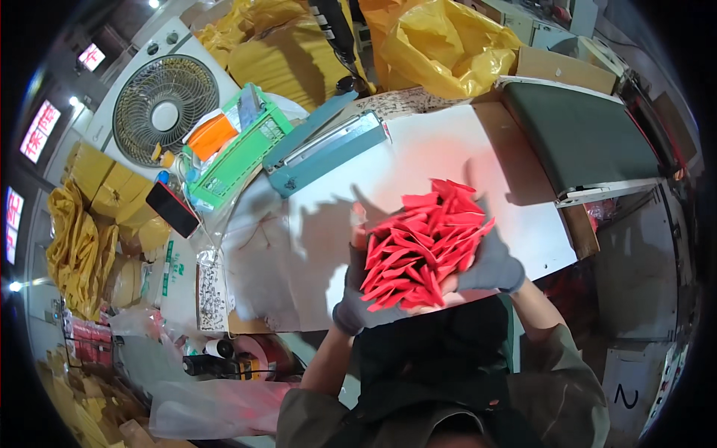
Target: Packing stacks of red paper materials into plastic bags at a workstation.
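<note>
A thick bundle of thin, flat red pieces (426, 243) is held upright between my two hands above the near part of the white work surface (321, 254). Their edges fan out unevenly; whether they are paper or cloth, I cannot make out. My left hand (356, 291), in a grey fingerless glove, presses the bundle's left side, one fingertip showing above it. My right hand (489, 263), gloved alike, closes around the right side, its bare fingers reaching beneath the near edge. Most of the other fingers are hidden behind the red pieces.
Beyond the hands lies a long blue-grey metal box (328, 153), beside a green plastic basket (239, 153) with an orange item. A phone (172, 208) and a box fan (164, 112) are at left. Yellow bags (448, 48) fill the back; a dark green padded panel (575, 134) stands right.
</note>
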{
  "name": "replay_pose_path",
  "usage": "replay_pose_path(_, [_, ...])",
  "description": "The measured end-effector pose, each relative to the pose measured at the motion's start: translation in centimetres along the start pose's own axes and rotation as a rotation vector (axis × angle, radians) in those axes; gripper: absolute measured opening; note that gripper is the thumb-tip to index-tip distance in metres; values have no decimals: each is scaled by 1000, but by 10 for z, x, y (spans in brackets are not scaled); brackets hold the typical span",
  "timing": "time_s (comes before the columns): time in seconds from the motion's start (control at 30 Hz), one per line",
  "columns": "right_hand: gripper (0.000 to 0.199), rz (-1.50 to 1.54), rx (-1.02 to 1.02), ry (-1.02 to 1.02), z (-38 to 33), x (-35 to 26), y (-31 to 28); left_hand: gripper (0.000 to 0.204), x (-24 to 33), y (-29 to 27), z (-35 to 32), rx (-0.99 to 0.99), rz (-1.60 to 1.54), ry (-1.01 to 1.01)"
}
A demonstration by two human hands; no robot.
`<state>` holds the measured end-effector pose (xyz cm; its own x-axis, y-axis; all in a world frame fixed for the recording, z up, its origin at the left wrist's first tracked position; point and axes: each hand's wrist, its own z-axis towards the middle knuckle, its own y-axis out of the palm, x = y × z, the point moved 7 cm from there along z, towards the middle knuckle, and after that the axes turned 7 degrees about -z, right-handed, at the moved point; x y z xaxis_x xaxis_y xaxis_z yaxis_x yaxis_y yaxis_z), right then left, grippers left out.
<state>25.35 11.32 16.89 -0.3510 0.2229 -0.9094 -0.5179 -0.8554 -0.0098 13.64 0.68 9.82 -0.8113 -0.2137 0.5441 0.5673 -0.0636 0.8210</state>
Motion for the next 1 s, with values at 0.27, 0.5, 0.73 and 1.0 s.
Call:
replay_pose_path(0.27, [117,-116,-19,-338,-5,-60,25,91,33,62,4,104,1077,224])
replay_pose_path(0.5, [67,274,-239,535,-31,31,41,57,-32,15,-39,118,587,-230])
replay_pose_path(0.73, [21,-53,-549,421,2,81,95,59,-10,-54,-85,258,1091,-106])
replay_pose_path(1.0, [18,-64,-539,466,7,100,108,23,236,-207,-163,1016,1911,-110])
